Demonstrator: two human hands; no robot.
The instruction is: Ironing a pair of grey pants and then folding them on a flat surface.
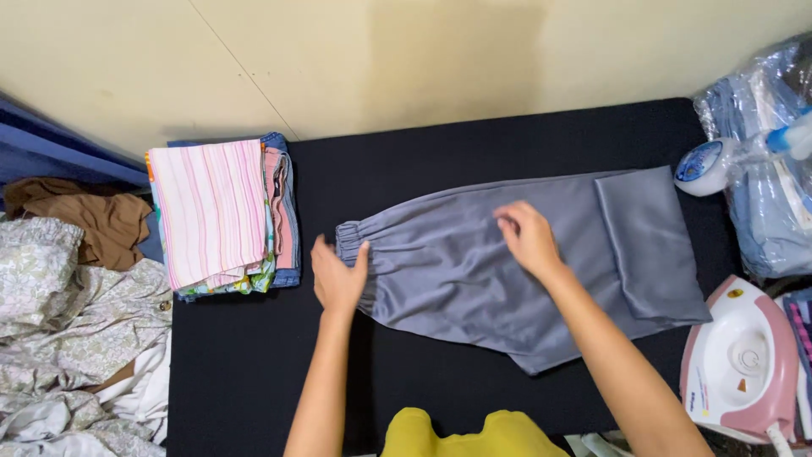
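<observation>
Grey trousers (pixel 457 262) lie flat across a black ironing surface (pixel 245 355), elastic waistband to the left, leg ends folded back at the right. My left hand (pixel 338 275) rests at the gathered waistband, fingers apart, touching its edge. My right hand (pixel 529 237) lies palm down on the middle of the cloth, fingers slightly curled, pressing the fabric. Neither hand grips anything that I can see.
A stack of folded clothes (pixel 222 216) topped by pink-striped cloth sits at the left. Loose crumpled garments (pixel 68 338) lie beyond it. A pink and white iron (pixel 744 364) stands at the right, with a spray bottle (pixel 719 161) and bagged clothes (pixel 770 211) behind.
</observation>
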